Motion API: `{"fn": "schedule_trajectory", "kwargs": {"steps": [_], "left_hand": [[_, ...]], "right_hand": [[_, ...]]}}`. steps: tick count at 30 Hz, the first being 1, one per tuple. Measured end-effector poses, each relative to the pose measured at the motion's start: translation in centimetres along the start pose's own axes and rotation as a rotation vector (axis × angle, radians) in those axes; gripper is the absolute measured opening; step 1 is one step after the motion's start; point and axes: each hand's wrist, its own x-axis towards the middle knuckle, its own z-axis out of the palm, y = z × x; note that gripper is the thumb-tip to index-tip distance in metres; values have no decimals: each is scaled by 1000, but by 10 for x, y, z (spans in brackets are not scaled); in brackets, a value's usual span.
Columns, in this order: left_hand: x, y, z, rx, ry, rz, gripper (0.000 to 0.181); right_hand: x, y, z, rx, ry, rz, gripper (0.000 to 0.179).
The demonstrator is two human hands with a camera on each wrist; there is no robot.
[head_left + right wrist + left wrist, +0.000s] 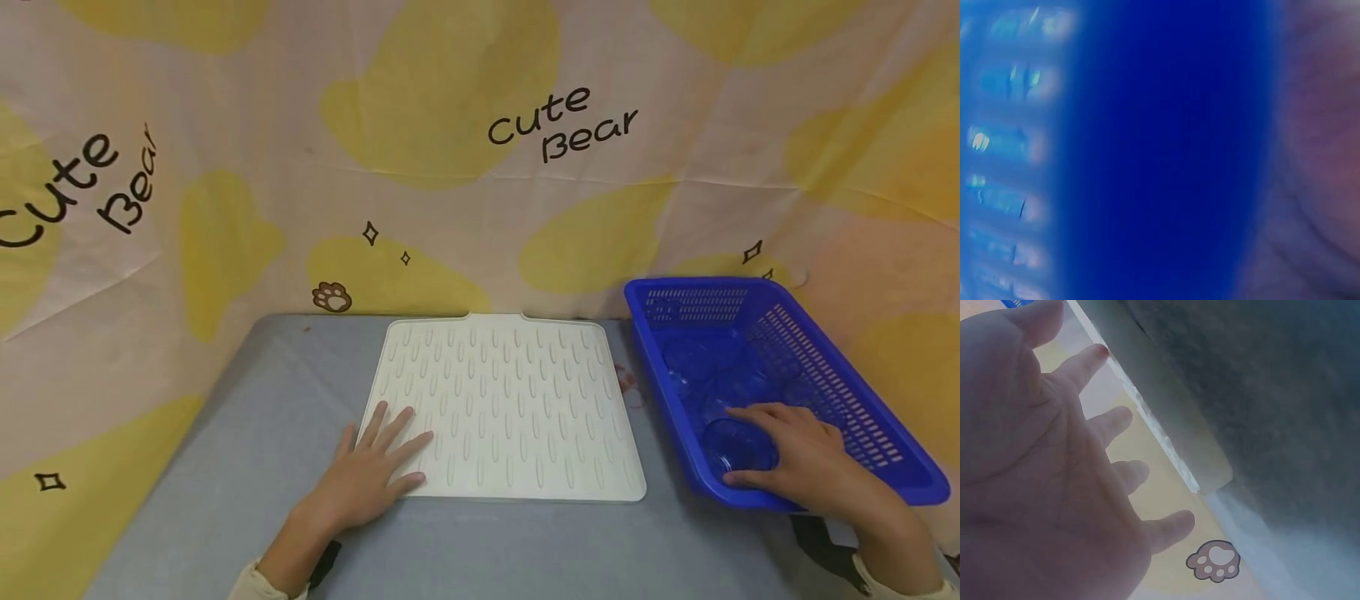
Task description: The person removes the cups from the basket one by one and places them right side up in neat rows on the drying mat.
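Observation:
Fingers spread, my left hand [367,479] lies over the front left corner of a white draining mat [502,408] with raised oval ridges. The left wrist view shows its palm and straight fingers beside the mat's edge. My right hand [802,454] reaches over the front of a blue plastic basket [678,425], thumb and fingers curved around the rim of a clear drinking glass [738,450]. Several more clear glasses stand behind it in the basket, tinted blue and hard to tell apart. Blurred basket wall [1166,150] fills most of the right wrist view, the palm at its right edge.
A grey cloth [247,467] covers the table. Behind it hangs a pink and yellow printed curtain [450,208], also along the left side. The basket's slotted right wall [832,383] slants beside the right arm.

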Motion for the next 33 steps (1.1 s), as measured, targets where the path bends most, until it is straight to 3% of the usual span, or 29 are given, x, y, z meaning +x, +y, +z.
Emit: {"fn": "schedule_trajectory", "kwargs": {"steps": [5,13,23,27,33], "left_hand": [[0,0,-1,-2,-17,-13,57],[2,2,-3,-2,-39,-25,58],[-1,1,-3,12,-29,-22,59],[-1,1,-4,13,-25,-10,60],[-4,1,-6,-30,-75,8,56]], "right_hand": [[1,2,0,-83,0,85,98],[3,3,-4,-62,12,84,96],[0,-5,-8,157,-6,56,92],[-2,-6,-10,264,40,24,88],[-6,-6,-12,381,103,5,88]]}}
